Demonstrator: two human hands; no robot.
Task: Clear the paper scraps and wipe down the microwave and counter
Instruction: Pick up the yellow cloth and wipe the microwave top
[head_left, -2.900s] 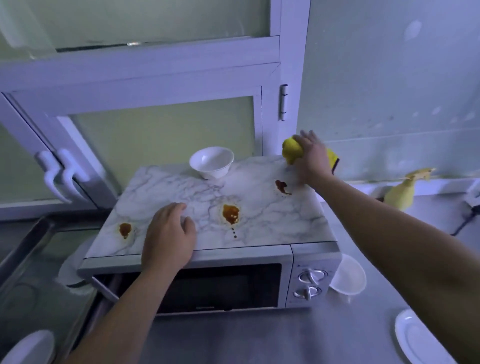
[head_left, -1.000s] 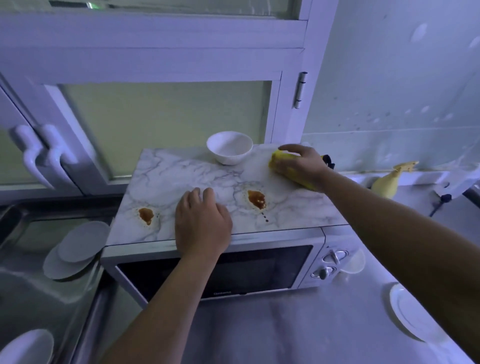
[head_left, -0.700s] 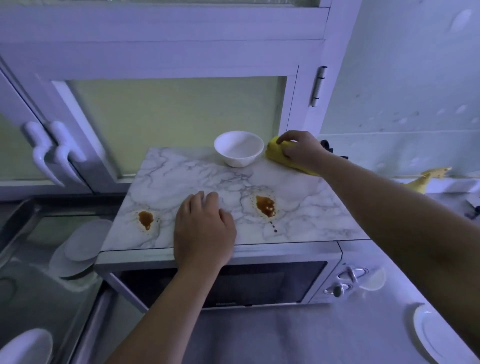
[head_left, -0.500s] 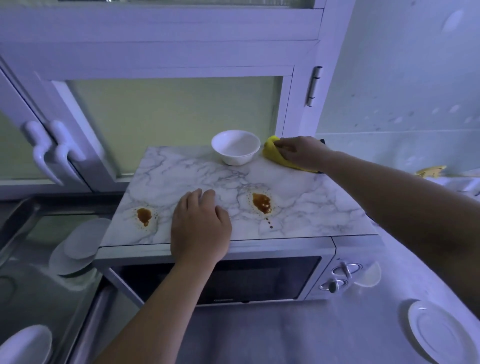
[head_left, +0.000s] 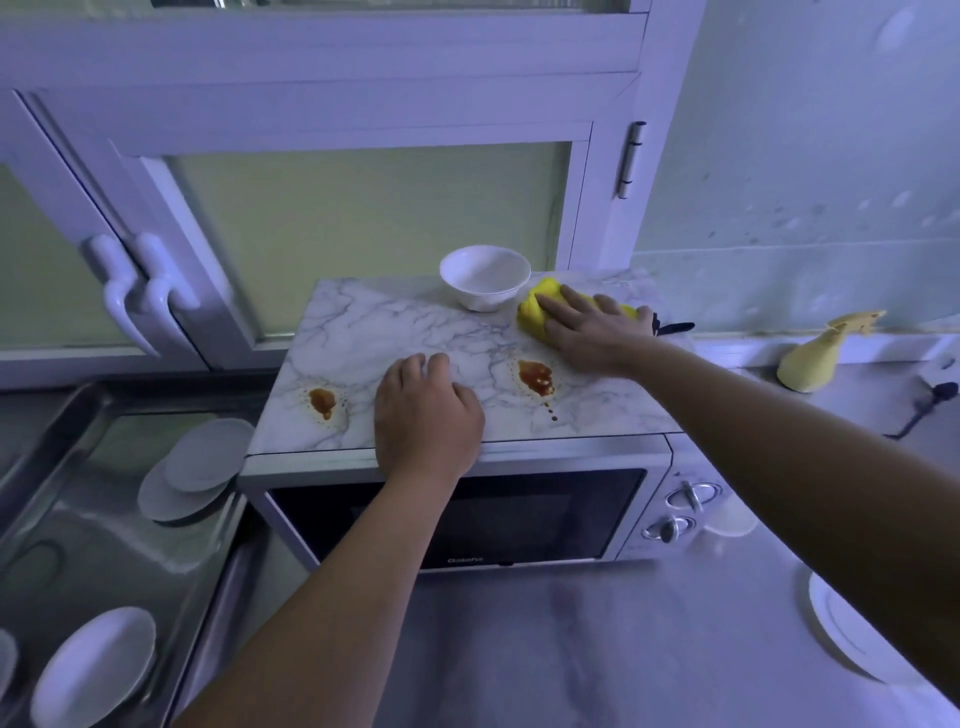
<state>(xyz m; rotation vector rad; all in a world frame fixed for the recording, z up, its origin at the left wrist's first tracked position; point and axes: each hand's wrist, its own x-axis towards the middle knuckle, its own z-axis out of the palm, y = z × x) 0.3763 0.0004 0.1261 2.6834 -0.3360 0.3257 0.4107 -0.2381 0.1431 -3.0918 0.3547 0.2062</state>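
Microwave: centre of frame, on the steel counter; door shut, marble-patterned top in full view.
Yellow cloth: upper centre-right, on the rear right of the top, just beside the white bowl; whether touching it, cannot tell.
Right hand: lies over the cloth, fingers straight and a little apart, pressing it flat; no longer bunched round it as half a second ago.
Left hand: centre of frame, braced on the top's front edge between the two stains; fingers loosely bent, close together, holding nothing; same spot as in the earlier views.
Centre stain: brown, drip trail running toward the front edge; just below-left of the right hand; unwiped.
Left stain: brown, left of the left hand; unwiped.
Change: third brown spot, at the top's right rear about three seconds ago, gone; cloth now further left, by the bowl.
Meaning for task: by judgement, one spot of three cleared, wiping of the top under way, two stains and the counter left.
Paper scraps: none in view.
Also present: spray bottle at right edge; plates in the sink at left; plate lower right.
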